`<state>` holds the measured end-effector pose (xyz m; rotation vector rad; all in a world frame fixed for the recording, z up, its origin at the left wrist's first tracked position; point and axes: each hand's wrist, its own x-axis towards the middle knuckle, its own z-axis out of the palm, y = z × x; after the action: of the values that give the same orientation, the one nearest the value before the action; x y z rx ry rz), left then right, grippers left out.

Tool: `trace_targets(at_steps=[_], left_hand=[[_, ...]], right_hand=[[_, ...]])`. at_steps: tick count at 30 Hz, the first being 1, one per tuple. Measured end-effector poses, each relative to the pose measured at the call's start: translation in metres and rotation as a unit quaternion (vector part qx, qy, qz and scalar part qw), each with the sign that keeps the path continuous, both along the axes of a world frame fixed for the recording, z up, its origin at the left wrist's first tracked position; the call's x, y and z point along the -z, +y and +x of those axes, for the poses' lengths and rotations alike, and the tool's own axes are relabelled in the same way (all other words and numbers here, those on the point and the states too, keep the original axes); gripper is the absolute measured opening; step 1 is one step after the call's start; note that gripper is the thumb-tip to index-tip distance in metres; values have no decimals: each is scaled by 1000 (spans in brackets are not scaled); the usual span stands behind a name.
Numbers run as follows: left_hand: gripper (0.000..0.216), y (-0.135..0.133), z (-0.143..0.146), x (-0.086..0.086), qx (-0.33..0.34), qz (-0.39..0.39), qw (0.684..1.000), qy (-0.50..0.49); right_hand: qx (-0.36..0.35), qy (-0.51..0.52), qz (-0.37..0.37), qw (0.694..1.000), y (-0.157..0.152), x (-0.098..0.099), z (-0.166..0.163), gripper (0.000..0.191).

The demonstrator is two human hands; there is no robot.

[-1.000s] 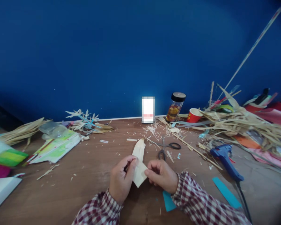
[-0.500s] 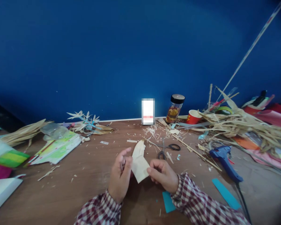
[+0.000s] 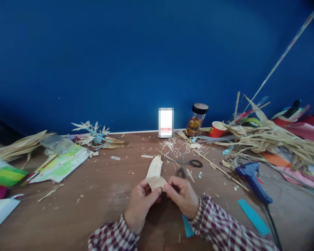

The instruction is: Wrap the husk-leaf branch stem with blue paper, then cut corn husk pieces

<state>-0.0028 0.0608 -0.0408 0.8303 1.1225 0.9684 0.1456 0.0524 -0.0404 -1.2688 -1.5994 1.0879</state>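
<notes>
Between my hands is a small pale piece of dried husk, its lower edge curled toward me. My left hand pinches its left and near edge between thumb and fingers. On the right corner, the thumb and forefinger of my right hand are closed. Another cream husk strip lies on the table just beyond, partly covered by the held piece. Black-handled scissors rest a little farther off to the right. A blue-green paper strip shows partly under my right wrist.
A blue glue gun with its cord lies to the right, near another blue-green strip. Behind stand a jar, a red paper cup and a blurred white rectangle. Husk bundles fill the right; a husk-petal flower lies left.
My left hand has closed from a loose, spread pose onto the husk piece and moved right, nearer my right hand. The piece has turned from a flat diamond to a curled shape.
</notes>
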Motion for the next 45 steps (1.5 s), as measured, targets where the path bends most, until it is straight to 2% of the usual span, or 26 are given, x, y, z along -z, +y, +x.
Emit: trace_targets(at_steps=[7, 16, 23, 30, 35, 39, 41, 43, 45], left_hand=[[33, 3, -2, 3, 50, 32, 998, 14], [28, 6, -5, 8, 71, 30, 997, -3], [24, 0, -4, 3, 23, 21, 997, -64], [25, 1, -3, 8, 9, 27, 1000, 6], [24, 2, -6, 10, -20, 41, 999, 18], [24, 4, -9, 10, -35, 35, 999, 10], [24, 5, -9, 9, -46, 30, 998, 3], [24, 7, -9, 7, -63, 21, 998, -19], [25, 9, -9, 5, -78, 9, 996, -47]], right_hand=[[20, -30, 16, 999, 0, 2, 1, 29], [39, 46, -36, 998, 1, 2, 0, 32], [56, 94, -55, 992, 3, 5, 2, 31], [9, 77, -54, 996, 2, 7, 0, 33], [34, 66, -61, 995, 4, 12, 3, 44], [61, 84, -58, 993, 6, 13, 3, 37], [69, 83, -36, 994, 6, 10, 2, 27], [83, 51, 36, 995, 5, 5, 4, 20], [107, -9, 126, 986, 5, 0, 7, 34]])
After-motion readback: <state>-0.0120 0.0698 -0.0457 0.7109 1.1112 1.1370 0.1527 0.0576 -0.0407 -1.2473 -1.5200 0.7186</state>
